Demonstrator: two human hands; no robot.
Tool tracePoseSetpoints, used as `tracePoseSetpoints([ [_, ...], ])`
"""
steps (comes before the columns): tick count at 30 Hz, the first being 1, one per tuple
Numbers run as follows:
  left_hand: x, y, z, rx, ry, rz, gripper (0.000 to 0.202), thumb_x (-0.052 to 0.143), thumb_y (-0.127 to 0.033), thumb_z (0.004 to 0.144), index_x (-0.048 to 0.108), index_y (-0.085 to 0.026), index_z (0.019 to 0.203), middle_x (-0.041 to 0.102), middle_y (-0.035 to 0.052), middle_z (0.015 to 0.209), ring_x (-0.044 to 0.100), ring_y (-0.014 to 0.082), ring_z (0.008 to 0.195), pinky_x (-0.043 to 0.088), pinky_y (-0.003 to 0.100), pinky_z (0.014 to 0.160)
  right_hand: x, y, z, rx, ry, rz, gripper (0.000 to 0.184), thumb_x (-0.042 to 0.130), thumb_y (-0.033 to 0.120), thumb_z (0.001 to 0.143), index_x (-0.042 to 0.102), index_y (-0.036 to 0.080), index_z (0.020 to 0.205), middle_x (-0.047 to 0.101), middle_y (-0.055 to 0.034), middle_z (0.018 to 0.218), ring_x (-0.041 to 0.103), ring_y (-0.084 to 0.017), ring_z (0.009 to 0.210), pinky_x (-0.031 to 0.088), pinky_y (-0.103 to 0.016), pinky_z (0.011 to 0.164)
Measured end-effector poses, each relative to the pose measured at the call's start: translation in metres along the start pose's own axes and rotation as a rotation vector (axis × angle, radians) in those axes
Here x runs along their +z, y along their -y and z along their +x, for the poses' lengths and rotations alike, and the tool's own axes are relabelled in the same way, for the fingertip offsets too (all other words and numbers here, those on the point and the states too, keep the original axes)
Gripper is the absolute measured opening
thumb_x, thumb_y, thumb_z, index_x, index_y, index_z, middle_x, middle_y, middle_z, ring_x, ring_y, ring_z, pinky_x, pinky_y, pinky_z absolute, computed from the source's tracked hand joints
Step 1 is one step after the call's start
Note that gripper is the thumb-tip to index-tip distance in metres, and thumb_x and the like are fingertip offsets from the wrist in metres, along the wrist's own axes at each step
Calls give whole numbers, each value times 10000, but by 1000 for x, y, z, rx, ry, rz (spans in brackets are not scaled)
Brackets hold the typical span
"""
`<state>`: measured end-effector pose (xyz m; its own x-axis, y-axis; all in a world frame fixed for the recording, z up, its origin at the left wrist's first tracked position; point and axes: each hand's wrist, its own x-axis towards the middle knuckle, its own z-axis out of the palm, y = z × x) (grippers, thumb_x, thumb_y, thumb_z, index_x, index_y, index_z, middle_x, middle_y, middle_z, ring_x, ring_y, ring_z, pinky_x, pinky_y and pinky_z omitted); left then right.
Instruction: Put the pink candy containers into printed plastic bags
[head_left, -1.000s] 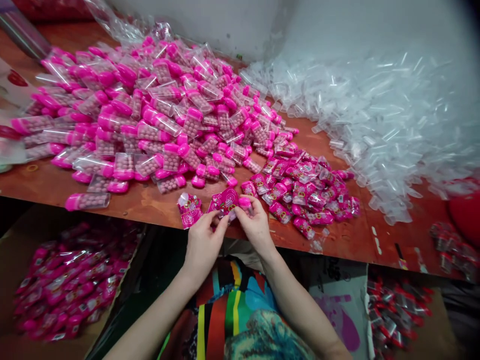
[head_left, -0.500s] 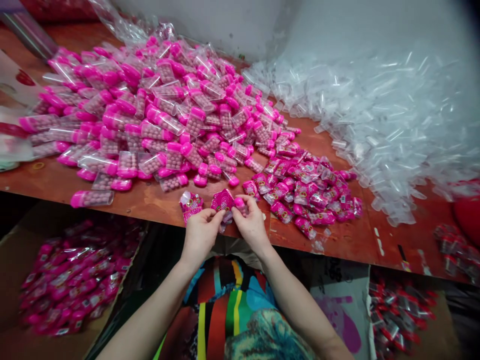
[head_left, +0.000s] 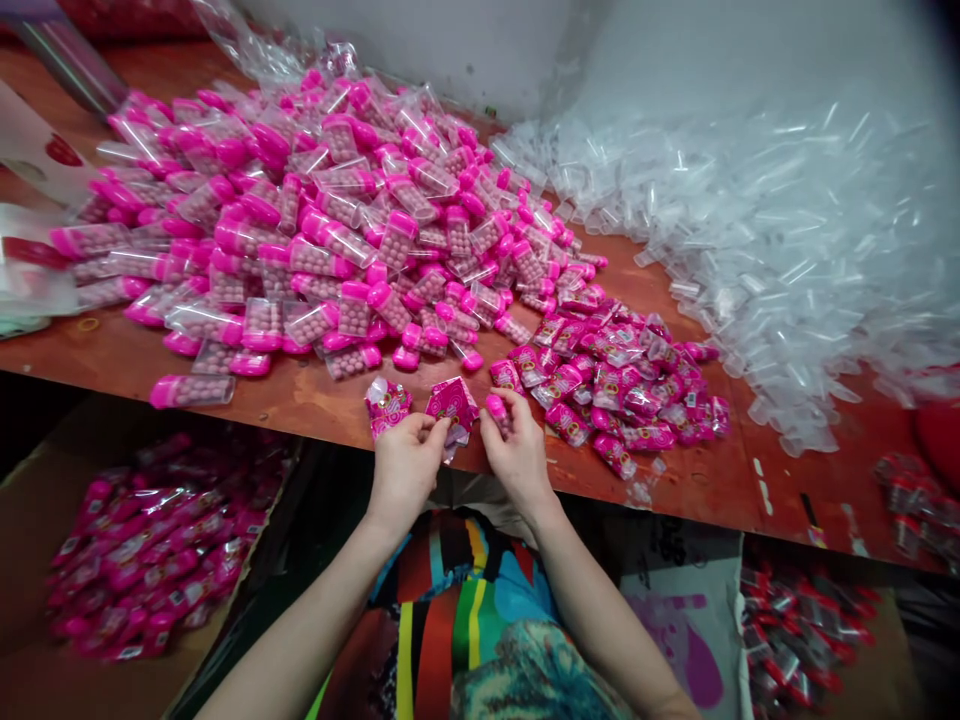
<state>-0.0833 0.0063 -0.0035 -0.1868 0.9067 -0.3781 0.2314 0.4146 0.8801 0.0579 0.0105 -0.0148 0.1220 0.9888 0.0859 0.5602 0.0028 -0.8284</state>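
Note:
My left hand (head_left: pixel 405 465) is closed at the table's front edge, its thumb and finger pinching the near edge of a pink printed wrapper (head_left: pixel 450 402). Whether that is one wrapper or a small stack, I cannot tell. Just to the left lies another bunch of pink printed wrappers (head_left: pixel 387 402), partly behind my left hand. My right hand (head_left: pixel 517 455) is closed on a small candy bottle whose pink cap (head_left: pixel 496 406) shows between thumb and fingers; its body is mostly hidden by the fingers. A small gap separates the bottle from the wrapper.
Behind my hands spreads a large heap of pink-capped candy bottles (head_left: pixel 337 230). Wrapped bottles (head_left: pixel 615 380) are piled to the right, with clear empty tubes (head_left: pixel 757 250) beyond. Below the table, a carton (head_left: pixel 247 590) holds wrapped pink bottles at left; red-capped ones (head_left: pixel 795 630) sit at right.
My right hand has moved slightly right with the bottle, away from the wrapper. My left hand keeps its pinch. The whole view has shifted a little.

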Motion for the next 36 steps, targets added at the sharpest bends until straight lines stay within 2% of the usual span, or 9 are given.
tracePoseSetpoints([
  [3,2,2,3,39,-14,56,275,589,-426,809,562,-193,665,546,-47,447,448,101,295,292,207,327,4,0,-6,-113,79,105,302,538,251,876,550,216,1176,697,-63,1030,675,-173,792,531,-271,716],
  [6,3,1,4,49,-36,92,292,610,-404,797,520,-202,607,513,-52,413,469,107,311,296,202,331,8,-3,-12,-188,210,8,382,539,177,835,559,221,1213,708,-62,1073,689,-202,878,533,-302,782],
  [10,-3,-2,-2,26,8,30,331,581,-444,822,555,-195,606,553,-34,440,459,103,294,299,207,318,8,-5,-15,-206,272,-174,497,525,149,820,516,213,1312,697,-86,1143,685,-245,954,523,-340,811],
  [14,-13,-2,-5,-12,19,-74,384,563,-476,841,540,-192,584,521,-38,406,425,89,271,282,196,309,5,-4,-13,-192,302,-216,507,528,159,824,508,223,1327,711,-81,1104,693,-243,881,516,-337,771],
  [17,-16,2,-2,6,37,-97,383,553,-472,852,537,-190,593,539,-29,424,424,86,270,272,190,301,6,-6,-12,-149,252,-85,429,543,180,832,550,232,1258,704,-69,1086,681,-221,858,508,-323,766],
  [21,-13,3,2,-6,70,-126,351,532,-439,868,516,-190,621,571,-19,458,415,82,257,244,185,287,10,-10,-8,67,87,260,298,562,269,865,553,219,1158,688,-55,1005,651,-183,797,513,-299,720],
  [26,-14,-6,1,-42,114,-230,330,540,-387,863,488,-184,609,553,-25,458,365,57,246,183,174,283,3,-4,-1,185,35,543,292,613,291,842,548,225,1119,675,-42,1022,633,-167,846,509,-296,766],
  [31,-15,-13,2,-44,199,-307,338,582,-391,843,501,-176,594,486,-50,427,311,40,266,169,175,297,-2,6,3,244,146,679,357,695,277,773,561,227,1100,649,-5,944,610,-144,781,507,-276,741],
  [36,-8,-18,2,-147,222,-473,273,711,-399,747,581,-163,698,383,-97,405,248,26,298,140,175,325,-1,4,7,265,143,718,359,703,235,745,576,238,1080,623,10,925,592,-134,781,493,-252,725],
])
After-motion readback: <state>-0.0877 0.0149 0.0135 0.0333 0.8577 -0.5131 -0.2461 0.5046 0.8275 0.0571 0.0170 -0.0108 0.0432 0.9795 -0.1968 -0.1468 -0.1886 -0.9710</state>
